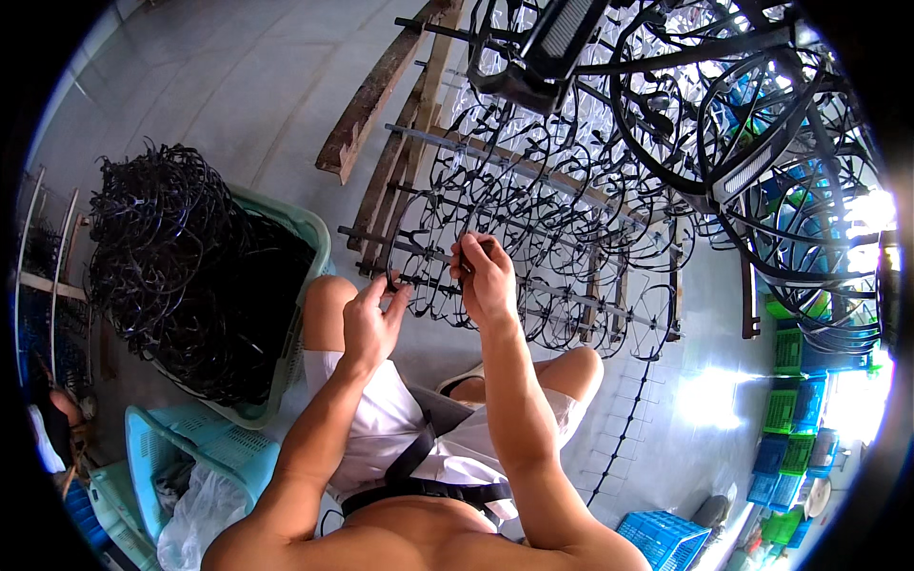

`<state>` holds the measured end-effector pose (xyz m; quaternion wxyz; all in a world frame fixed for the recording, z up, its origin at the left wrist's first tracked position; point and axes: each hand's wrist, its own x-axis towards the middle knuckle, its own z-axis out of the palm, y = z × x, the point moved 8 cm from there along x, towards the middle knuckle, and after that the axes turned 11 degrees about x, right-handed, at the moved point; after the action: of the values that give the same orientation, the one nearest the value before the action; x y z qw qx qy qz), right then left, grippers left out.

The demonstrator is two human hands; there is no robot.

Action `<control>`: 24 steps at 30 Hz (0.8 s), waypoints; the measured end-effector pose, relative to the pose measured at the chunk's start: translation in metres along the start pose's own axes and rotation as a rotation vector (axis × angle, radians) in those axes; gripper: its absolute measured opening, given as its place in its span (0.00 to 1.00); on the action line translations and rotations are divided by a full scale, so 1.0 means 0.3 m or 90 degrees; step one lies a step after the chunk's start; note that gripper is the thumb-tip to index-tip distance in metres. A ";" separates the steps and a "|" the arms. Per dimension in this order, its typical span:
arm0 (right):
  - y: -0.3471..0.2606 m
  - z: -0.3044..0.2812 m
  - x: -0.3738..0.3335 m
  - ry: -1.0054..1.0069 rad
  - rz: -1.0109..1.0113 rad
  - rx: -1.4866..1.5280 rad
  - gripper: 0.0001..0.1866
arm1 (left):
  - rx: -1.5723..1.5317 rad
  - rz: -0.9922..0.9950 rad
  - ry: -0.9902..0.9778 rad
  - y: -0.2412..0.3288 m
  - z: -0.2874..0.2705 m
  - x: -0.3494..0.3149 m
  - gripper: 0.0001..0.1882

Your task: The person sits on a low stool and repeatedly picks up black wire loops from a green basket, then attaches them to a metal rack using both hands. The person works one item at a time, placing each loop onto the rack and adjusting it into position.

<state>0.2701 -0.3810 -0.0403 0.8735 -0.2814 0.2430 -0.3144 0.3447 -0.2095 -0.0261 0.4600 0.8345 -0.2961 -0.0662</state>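
My left hand (373,325) is raised above my left knee, with thumb and fingers curled toward each other around a small dark piece I cannot make out. To its right and slightly farther off, my right hand (488,276) is closed, with a bit of something dark showing at its fingers. Both hands are at the near end of a rack hung with thin black looped plastic frames (433,303). Dark metal bars (419,244) carry these loops in rows. Whether either hand touches a bar or a loop is hard to tell.
At left, a pale green basket (322,238) overflows with tangled black loops (157,238). A light blue basket (224,447) holds clear plastic bags. Wooden beams (381,95) support the rack; larger black frames (705,181) hang at upper right. Blue and green crates (781,409) line the right.
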 end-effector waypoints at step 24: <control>-0.020 0.002 -0.125 0.041 0.102 -0.121 0.10 | -0.205 -0.070 0.005 -0.094 0.080 -0.006 0.18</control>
<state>0.2421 -0.3589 -0.0267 0.8570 -0.3324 0.3214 -0.2276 0.3464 -0.2147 -0.0629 0.5846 0.7651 -0.2339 -0.1345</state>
